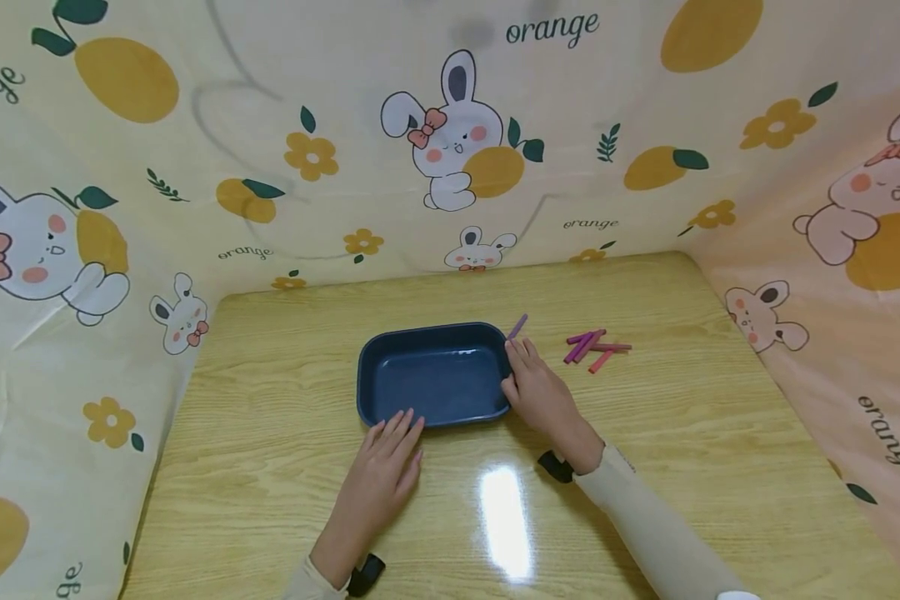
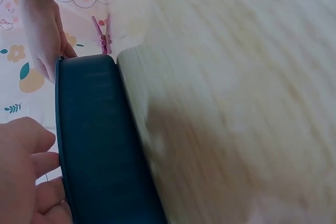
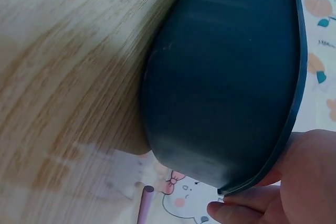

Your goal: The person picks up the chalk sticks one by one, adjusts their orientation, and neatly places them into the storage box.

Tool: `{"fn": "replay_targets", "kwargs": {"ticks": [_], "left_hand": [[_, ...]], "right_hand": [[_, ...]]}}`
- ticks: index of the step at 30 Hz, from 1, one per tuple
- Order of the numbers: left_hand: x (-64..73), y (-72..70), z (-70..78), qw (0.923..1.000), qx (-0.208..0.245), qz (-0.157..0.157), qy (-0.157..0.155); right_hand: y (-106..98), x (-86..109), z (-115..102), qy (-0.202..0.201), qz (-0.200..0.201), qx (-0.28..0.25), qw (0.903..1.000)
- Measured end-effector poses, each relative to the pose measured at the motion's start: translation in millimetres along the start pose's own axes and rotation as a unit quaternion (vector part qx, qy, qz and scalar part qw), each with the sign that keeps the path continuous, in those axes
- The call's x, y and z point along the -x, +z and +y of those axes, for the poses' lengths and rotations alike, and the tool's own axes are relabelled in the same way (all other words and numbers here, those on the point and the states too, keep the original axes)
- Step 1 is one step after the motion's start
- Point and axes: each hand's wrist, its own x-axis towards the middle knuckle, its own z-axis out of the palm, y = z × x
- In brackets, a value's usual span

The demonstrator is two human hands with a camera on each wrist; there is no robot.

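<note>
A dark blue rectangular tray (image 1: 435, 383) with rounded corners and high walls stands on the table, its visible inside bare. My left hand (image 1: 386, 454) rests its extended fingers on the front rim, towards the left corner. At the right end, my right hand (image 1: 543, 396) holds the rim near the far corner; in the right wrist view its thumb and fingers (image 3: 244, 211) lie about the tray's edge (image 3: 257, 182). Just beyond those fingers lies a thin purple stick (image 1: 518, 326). The left wrist view shows the tray's outer wall (image 2: 100, 140) beside the left fingers.
Several short purple, pink and reddish sticks (image 1: 596, 346) lie in a loose pile right of the tray. The wood-grain table (image 1: 270, 483) is bordered at the back and sides by a printed cloth (image 1: 330, 92) with rabbits and oranges.
</note>
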Motion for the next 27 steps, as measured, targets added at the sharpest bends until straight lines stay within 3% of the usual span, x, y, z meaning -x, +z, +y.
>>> {"fn": "replay_targets", "kwargs": {"ticks": [16, 27], "left_hand": [[2.6, 0.1, -0.4, 1.0, 0.006, -0.002, -0.001], [3.1, -0.3, -0.8, 0.9997, 0.004, 0.008, 0.021]], "right_hand": [[1.1, 2.9, 0.7, 0.002, 0.005, -0.018, 0.9998], [2.2, 5.3, 1.7, 0.021, -0.008, -0.052, 0.9984]]}}
